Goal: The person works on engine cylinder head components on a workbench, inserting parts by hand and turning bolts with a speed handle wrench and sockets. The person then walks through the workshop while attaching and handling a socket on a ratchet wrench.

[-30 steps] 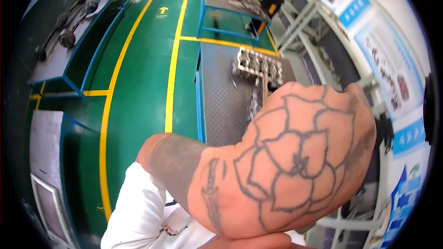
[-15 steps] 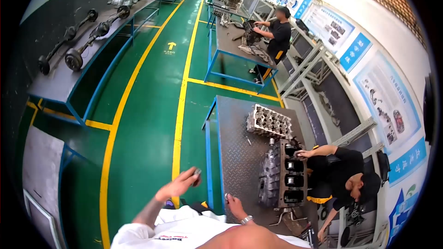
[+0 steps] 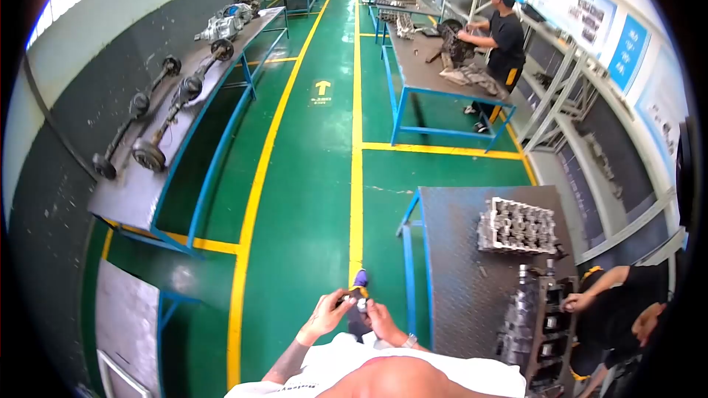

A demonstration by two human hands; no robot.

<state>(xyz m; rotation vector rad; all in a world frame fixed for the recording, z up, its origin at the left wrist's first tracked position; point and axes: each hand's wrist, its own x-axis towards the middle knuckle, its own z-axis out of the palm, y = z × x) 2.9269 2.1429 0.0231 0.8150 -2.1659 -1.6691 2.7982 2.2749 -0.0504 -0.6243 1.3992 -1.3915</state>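
My left hand (image 3: 327, 316) and my right hand (image 3: 381, 324) are close together in front of my body, above the green floor. The left fingers are closed around a small dark part, mostly hidden by the fingers. Between my right thumb and fingers is a small shiny metal part (image 3: 362, 305), too small to name. A watch (image 3: 410, 340) is on my right wrist. To the right of my hands stands a metal-topped table (image 3: 464, 287) with an engine block (image 3: 549, 332) and a cylinder head (image 3: 518, 226).
A co-worker (image 3: 623, 309) leans over the engine block, one hand on it. Another person (image 3: 505, 37) works at the farther table (image 3: 420, 63). Axles (image 3: 177, 107) lie on the long left bench (image 3: 122, 203). A green aisle with yellow lines (image 3: 358, 199) runs ahead.
My hands have come together in front of me from being apart; the right hand has left the table edge. The view has turned left and tilted up, so the table appears farther right.
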